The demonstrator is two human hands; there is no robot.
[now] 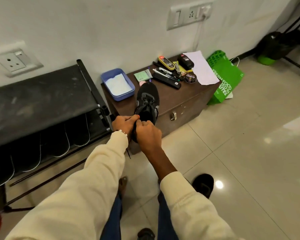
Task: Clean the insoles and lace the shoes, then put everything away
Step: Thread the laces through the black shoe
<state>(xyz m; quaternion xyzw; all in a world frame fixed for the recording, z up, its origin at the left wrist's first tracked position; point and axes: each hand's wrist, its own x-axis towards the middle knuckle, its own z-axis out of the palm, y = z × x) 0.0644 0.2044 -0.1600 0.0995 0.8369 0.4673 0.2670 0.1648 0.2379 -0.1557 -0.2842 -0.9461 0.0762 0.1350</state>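
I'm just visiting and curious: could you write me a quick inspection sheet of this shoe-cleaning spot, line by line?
Surface: brown wooden chest used as a table, on a glossy tiled floor.
Job's things: black shoe lying on the chest, heel toward the person; its lace dangles below the left wrist.
Clutter: blue tray with white contents, polish tin, shoe brushes, pens, white paper.
Hands: left hand and right hand both curled at the shoe's heel, working the lace.
Cables: white cord hanging from the wall socket.
Surroundings: black shoe rack on the left, green bag on the right.
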